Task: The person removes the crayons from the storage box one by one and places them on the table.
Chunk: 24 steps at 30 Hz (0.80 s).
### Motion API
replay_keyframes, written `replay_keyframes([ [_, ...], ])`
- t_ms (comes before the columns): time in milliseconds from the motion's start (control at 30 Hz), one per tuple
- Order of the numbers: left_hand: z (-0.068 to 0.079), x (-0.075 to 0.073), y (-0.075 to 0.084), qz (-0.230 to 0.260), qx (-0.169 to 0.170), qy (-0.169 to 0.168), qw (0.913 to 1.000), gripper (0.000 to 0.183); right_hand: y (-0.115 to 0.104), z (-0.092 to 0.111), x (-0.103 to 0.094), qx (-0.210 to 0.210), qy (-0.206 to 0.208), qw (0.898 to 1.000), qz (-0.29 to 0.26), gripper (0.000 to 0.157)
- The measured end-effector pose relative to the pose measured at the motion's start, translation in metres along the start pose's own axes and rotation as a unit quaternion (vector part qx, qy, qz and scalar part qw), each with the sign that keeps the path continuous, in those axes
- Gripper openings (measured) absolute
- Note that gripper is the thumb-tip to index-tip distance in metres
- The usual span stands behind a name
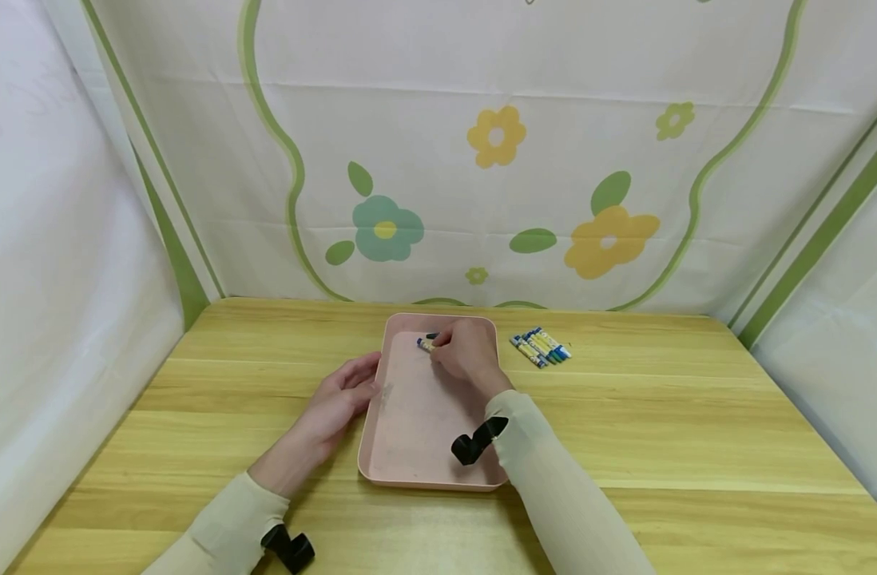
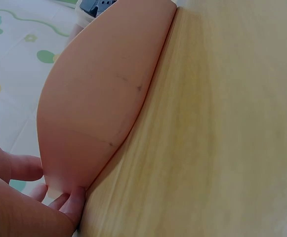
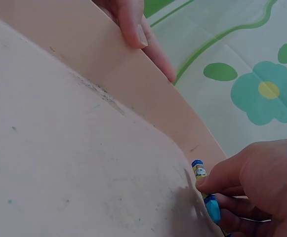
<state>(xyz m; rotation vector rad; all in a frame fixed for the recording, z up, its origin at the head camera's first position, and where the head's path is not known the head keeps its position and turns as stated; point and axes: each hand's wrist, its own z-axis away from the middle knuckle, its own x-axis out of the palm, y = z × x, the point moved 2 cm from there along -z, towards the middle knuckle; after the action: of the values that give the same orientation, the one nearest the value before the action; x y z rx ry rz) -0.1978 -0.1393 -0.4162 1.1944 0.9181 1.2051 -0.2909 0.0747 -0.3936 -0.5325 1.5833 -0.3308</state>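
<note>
A shallow pink tray (image 1: 427,431) lies lengthwise on the wooden table. My left hand (image 1: 343,399) holds its left side, thumb over the rim and fingers along the outer wall; the left wrist view shows those fingers (image 2: 75,205) low on the wall. Inside the tray's far end, my right hand (image 1: 469,355) pinches a crayon (image 3: 199,169) with a blue tip and a patterned wrapper, close to the tray's wall. Another dark-tipped crayon (image 1: 432,336) shows just beyond it, mostly hidden by the right hand.
Several crayons (image 1: 541,346) in blue, yellow and white wrappers lie side by side on the table (image 1: 661,415), right of the tray. A white flowered cloth (image 1: 438,160) hangs behind the table's far edge. Dark smudges (image 3: 101,94) mark the tray's inside.
</note>
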Motion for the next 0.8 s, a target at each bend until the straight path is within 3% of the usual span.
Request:
replay_keyframes([
  [300, -0.001, 0.0, 0.0, -0.007, 0.001, -0.005, 1.0, 0.061, -0.003, 0.005, -0.008, 0.038, -0.016, 0.996, -0.079, 0.005],
  [433, -0.001, -0.001, 0.0, -0.005, -0.006, 0.002, 1.0, 0.06, -0.004, 0.007, -0.011, 0.034, -0.026, 0.993, -0.106, 0.011],
  [633, 0.0, -0.002, 0.002, -0.005, -0.007, 0.0, 1.0, 0.06, 0.0, 0.007, -0.018, 0.02, -0.027, 0.993, -0.112, 0.013],
  [800, 0.0, -0.002, 0.001, -0.003, -0.008, -0.001, 1.0, 0.06, 0.005, 0.004, -0.025, 0.031, -0.032, 0.991, -0.124, 0.015],
])
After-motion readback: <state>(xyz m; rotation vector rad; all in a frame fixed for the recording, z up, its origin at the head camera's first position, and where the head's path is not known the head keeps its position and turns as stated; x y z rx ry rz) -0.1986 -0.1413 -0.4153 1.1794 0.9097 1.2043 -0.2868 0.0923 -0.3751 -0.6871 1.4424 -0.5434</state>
